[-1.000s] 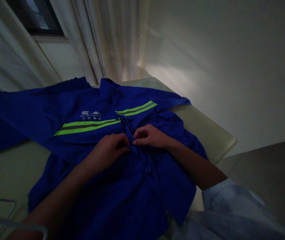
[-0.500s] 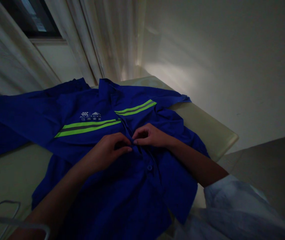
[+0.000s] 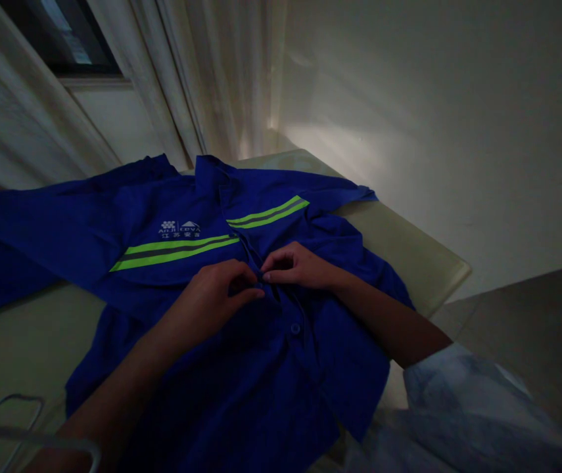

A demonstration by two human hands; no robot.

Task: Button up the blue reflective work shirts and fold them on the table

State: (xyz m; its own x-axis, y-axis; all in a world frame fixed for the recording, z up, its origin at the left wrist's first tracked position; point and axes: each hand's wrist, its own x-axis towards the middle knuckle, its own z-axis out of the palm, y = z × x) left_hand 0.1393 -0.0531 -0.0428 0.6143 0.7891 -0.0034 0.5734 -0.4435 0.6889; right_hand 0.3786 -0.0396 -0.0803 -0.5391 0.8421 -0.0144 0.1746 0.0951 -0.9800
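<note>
A blue work jacket [image 3: 172,302] with green and grey reflective stripes lies spread on a table, its collar toward the far edge. My left hand [image 3: 221,289] pinches the jacket's front edge near the middle, thumb and fingertips close together. Facing it, my right hand [image 3: 300,266] is closed on the other side of the same spot, its fingertips almost touching the left ones. Whatever small part lies between the fingertips is mostly hidden. Below the hands, a blue button [image 3: 295,328] shows on the front placket.
The pale table [image 3: 419,263] ends at a corner on the right, above the floor [image 3: 522,328]. A white wire-like loop [image 3: 39,433] stands at the lower left. Behind are long curtains [image 3: 221,72], a dark window [image 3: 64,33] and a plain wall [image 3: 448,118].
My left hand has shifted very slightly right, its thumb nearer the right fingertips. The right hand and the jacket are almost unchanged.
</note>
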